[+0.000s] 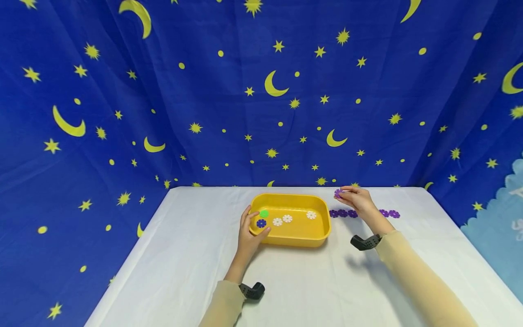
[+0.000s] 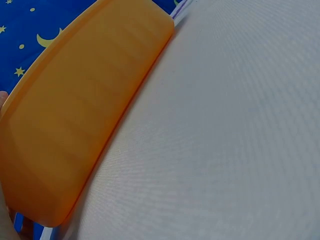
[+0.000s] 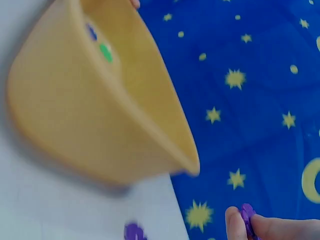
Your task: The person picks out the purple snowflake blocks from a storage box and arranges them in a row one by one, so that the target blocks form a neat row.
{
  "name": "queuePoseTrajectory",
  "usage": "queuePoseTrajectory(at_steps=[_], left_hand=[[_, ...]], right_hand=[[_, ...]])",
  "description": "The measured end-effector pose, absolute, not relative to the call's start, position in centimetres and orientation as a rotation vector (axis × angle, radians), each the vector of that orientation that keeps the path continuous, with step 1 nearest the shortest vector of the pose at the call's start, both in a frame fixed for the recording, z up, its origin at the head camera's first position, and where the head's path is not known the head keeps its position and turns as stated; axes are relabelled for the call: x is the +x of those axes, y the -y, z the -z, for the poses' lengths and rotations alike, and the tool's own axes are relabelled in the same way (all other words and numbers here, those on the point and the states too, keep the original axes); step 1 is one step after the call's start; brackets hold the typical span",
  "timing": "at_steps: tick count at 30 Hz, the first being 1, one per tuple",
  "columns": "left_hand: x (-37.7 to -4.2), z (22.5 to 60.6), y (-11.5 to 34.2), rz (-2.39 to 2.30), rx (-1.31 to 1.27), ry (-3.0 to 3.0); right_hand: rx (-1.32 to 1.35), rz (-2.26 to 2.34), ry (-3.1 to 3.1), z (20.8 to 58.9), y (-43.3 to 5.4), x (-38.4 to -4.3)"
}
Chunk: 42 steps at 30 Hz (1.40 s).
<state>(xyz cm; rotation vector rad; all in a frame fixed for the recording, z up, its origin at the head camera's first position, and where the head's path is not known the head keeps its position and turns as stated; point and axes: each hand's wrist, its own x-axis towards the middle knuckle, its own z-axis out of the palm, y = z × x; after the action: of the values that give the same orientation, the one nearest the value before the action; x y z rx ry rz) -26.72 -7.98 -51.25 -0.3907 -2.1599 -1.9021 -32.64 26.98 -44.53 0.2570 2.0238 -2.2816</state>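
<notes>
My left hand [image 1: 247, 238] holds the left end of a yellow plastic tub [image 1: 292, 242], thumb over the front rim and fingers over the left rim. In the tub lie a green flower disc [image 1: 264, 213], a dark blue flower disc [image 1: 261, 223] and several white flower discs [image 1: 287, 218]. Above the table, right of the tub, my right hand [image 1: 360, 203] pinches a purple flower disc [image 3: 247, 215] between thumb and fingertips. Below it runs a row of purple flower discs [image 1: 343, 213], its middle hidden by that hand.
A white cloth covers the table [image 1: 204, 254]. Behind and to the left hangs a blue curtain [image 1: 229, 113] with yellow moons and stars. Light blue fabric [image 1: 496, 227] hangs at the right. A black wrist camera [image 1: 365, 242] is strapped to each wrist.
</notes>
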Motion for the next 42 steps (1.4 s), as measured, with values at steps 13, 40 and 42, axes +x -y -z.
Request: queuePoseTrajectory(at_steps=[13,40,42], left_hand=[[-26.6,51.3,8.3,1.892,-0.385,2.150],[-26.6,51.0,8.2,1.877,-0.372,2.162],[-26.6,51.1,8.2,1.884,-0.376,2.159]], right_hand=[[0.349,2.434,-1.876,45.6,-33.3,-30.7],[0.757,2.530,-1.928,48.4,-40.4,-29.9],[0.815,2.552,-1.905,48.5,-40.7,-29.8]])
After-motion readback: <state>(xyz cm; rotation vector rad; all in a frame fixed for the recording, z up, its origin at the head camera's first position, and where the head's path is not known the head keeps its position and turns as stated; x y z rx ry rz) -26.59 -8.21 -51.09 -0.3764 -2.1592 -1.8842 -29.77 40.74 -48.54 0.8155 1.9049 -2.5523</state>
